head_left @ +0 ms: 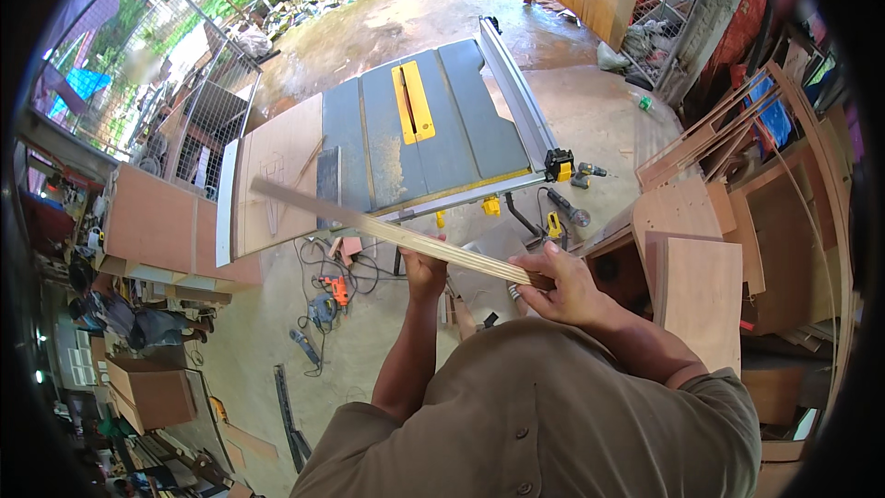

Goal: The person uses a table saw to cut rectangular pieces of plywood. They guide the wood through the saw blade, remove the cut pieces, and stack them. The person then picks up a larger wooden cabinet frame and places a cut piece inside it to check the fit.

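A long, narrow plywood strip (387, 231) crosses in front of me at a slant, its far end over the light board left of the table saw. My left hand (423, 267) is closed on it from below near the middle, partly hidden by the strip. Around the near end, at the right, my right hand (558, 288) is closed with thumb and fingers. Beyond the strip stands the table saw (442, 111), with a yellow insert (419, 129), a slot with the blade, and a metal fence (516, 101) along its right side.
Power tools, including an orange nailer (336, 290), a grinder (572, 210) and a drill (590, 175), lie on the floor with cords and offcuts. Stacked wooden panels (701, 304) crowd my right. A cardboard-coloured cabinet (157, 221) and cluttered materials line the left. A wire-mesh gate (212, 120) stands back left.
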`<state>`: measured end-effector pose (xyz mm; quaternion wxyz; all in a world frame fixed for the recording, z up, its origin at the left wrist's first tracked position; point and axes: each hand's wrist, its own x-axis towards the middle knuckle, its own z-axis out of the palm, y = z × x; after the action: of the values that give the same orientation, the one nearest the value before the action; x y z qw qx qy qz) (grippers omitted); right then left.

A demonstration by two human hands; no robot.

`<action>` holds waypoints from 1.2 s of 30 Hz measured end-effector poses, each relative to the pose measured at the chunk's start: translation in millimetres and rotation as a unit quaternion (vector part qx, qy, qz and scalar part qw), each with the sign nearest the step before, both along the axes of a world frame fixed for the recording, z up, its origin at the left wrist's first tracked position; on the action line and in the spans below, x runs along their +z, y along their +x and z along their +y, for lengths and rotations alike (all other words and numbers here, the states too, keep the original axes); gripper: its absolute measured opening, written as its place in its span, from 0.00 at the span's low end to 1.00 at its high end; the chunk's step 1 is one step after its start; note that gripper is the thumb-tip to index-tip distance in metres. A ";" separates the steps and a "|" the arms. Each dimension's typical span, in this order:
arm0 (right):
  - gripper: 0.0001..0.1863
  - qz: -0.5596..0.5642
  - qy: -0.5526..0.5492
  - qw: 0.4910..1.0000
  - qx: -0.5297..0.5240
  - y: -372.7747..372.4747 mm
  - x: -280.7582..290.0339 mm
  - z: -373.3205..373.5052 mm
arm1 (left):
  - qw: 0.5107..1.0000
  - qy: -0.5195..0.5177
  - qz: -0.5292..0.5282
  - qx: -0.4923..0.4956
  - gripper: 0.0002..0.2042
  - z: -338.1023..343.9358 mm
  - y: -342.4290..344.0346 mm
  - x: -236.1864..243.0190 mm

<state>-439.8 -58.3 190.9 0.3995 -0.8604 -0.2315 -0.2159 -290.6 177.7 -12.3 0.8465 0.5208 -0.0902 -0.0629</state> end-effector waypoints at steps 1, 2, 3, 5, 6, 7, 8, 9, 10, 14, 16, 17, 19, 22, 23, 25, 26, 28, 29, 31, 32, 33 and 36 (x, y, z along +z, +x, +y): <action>0.54 -0.002 0.042 0.999 -0.012 -1.8 -5.2 2.7 | 0.999 -0.044 0.003 0.011 0.26 -1.9 -3.2 -0.9; 0.53 -0.003 0.085 0.996 -0.023 -3.4 -14.8 7.4 | 0.996 -0.088 0.005 0.023 0.26 -5.1 -6.8 -2.1; 0.53 -0.006 0.128 0.991 -0.036 -5.4 -20.7 11.0 | 0.991 -0.131 0.007 0.033 0.27 -9.3 -10.6 4.3; 0.55 0.018 0.277 0.961 -0.002 -6.5 -14.6 17.8 | 0.956 -0.239 0.166 0.041 0.23 -16.3 -20.6 35.8; 0.57 0.027 0.347 0.937 0.019 -3.8 -10.5 18.9 | 0.930 -0.282 0.230 0.051 0.22 -18.1 -22.1 47.3; 0.56 0.056 0.351 0.934 0.033 -1.8 -9.9 18.0 | 0.898 -0.324 0.291 0.060 0.21 -19.5 -22.1 53.1; 0.56 0.084 0.354 0.930 0.047 0.0 -11.6 17.2 | 0.908 -0.323 0.260 0.054 0.19 -21.7 -21.4 50.2; 0.56 0.113 0.358 0.925 0.063 1.6 -15.0 18.7 | 0.918 -0.321 0.229 0.051 0.18 -23.3 -21.8 39.9; 0.45 0.166 0.433 0.884 0.046 2.7 -19.3 26.1 | 0.931 -0.306 0.195 0.044 0.18 -25.1 -21.7 21.3; 0.21 0.109 0.284 0.953 0.008 21.9 -27.4 35.2 | 0.955 -0.253 0.158 -0.006 0.21 -21.5 -27.5 -26.0; 0.19 0.140 0.447 0.883 -0.046 20.1 -16.4 29.6 | 0.952 -0.160 0.236 -0.108 0.27 -25.0 -50.8 15.7; 0.18 0.074 0.420 0.899 -0.100 32.5 -0.8 24.7 | 0.957 -0.051 0.243 -0.151 0.33 -18.8 -66.1 33.7; 0.19 0.071 0.423 0.900 -0.076 45.5 37.9 0.4 | 0.938 -0.021 0.310 -0.157 0.42 4.7 -89.9 38.4; 0.23 0.082 0.343 0.934 -0.052 48.9 103.8 -7.3 | 0.932 -0.043 0.359 -0.016 0.57 43.9 -123.2 -15.5; 0.24 0.078 0.316 0.944 -0.052 48.4 111.0 -14.8 | 0.942 -0.058 0.327 0.050 0.60 55.6 -133.1 -26.7; 0.22 0.111 0.274 0.954 -0.047 46.1 118.4 -26.7 | 0.955 -0.075 0.258 0.123 0.60 72.9 -137.6 -26.6; 0.21 0.130 0.254 0.957 -0.049 44.5 119.9 -30.5 | 0.963 -0.080 0.220 0.134 0.56 78.5 -134.8 -20.7; 0.21 0.194 0.228 0.953 -0.037 47.5 121.4 -24.9 | 0.982 -0.122 0.109 0.090 0.52 91.6 -126.7 -28.1; 0.21 0.226 0.216 0.949 -0.028 51.5 121.1 -18.8 | 0.986 -0.159 0.032 0.033 0.50 95.1 -118.4 -40.1; 0.20 0.253 0.227 0.940 -0.044 57.7 113.5 -4.3 | 0.979 -0.174 0.103 0.037 0.47 83.0 -117.6 -24.6; 0.20 0.265 0.232 0.935 -0.049 62.4 110.3 1.2 | 0.979 -0.178 0.100 0.013 0.46 81.5 -119.6 -39.5; 0.19 0.258 0.203 0.943 -0.063 72.6 100.4 0.6 | 0.975 -0.190 0.113 0.002 0.46 78.2 -123.4 -46.3; 0.18 0.277 0.131 0.945 -0.110 116.7 70.9 0.6 | 0.954 -0.241 0.175 -0.005 0.44 60.7 -133.1 -48.9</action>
<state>-323.1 -57.7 261.8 0.5305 -0.8466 0.0147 -0.0395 -423.7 238.4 -61.2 0.9492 0.2814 0.0447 -0.1337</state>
